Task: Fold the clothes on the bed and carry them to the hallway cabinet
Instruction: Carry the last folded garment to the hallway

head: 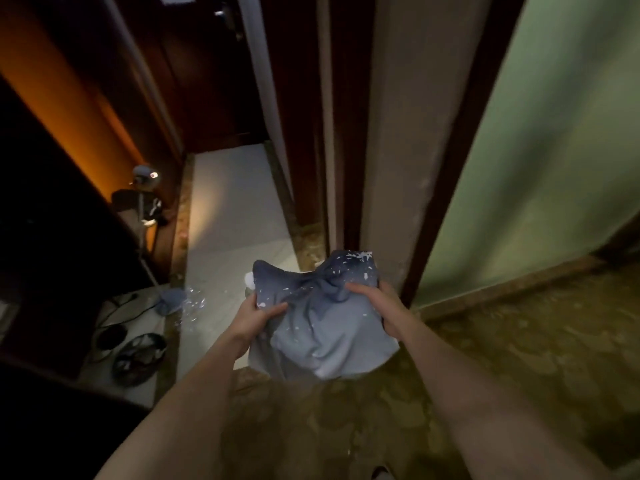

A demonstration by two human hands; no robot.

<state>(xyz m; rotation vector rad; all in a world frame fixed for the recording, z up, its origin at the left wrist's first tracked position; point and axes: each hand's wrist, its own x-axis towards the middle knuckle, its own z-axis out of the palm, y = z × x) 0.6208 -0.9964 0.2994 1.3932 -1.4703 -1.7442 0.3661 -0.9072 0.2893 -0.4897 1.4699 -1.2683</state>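
Dimly, both hands' fingers clamp a bunched blue garment, its folds indistinct.

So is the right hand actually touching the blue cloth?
Touching. The head view shows the right hand gripping the blue cloth, its fingers pressed into the fabric's bunched top.

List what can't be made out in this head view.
- Blue garment: bunched between left hand and right hand; its type and fold state are hidden by its own folds.
- Left side past the mop: too dark; items near the cables are unclear.
- Far end of the corridor: dim and blurred; no cabinet identifiable.
- Person's feet: cut off by the bottom edge.
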